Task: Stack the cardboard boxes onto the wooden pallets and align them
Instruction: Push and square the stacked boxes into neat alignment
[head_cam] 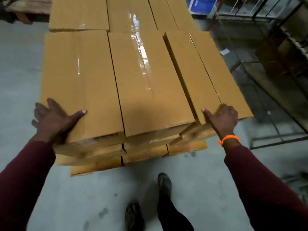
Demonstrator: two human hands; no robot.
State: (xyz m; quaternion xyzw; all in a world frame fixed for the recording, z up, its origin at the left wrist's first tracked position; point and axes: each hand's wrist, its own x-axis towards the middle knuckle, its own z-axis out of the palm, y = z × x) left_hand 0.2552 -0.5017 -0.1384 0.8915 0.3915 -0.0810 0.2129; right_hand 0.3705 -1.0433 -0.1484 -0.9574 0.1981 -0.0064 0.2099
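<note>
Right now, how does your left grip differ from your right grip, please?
The left grip splays fingers over a corner of the left brown cardboard box; the right grip bends fingers atop the right brown cardboard box. Only the right wears an orange wristband. Both touch near ends.
</note>
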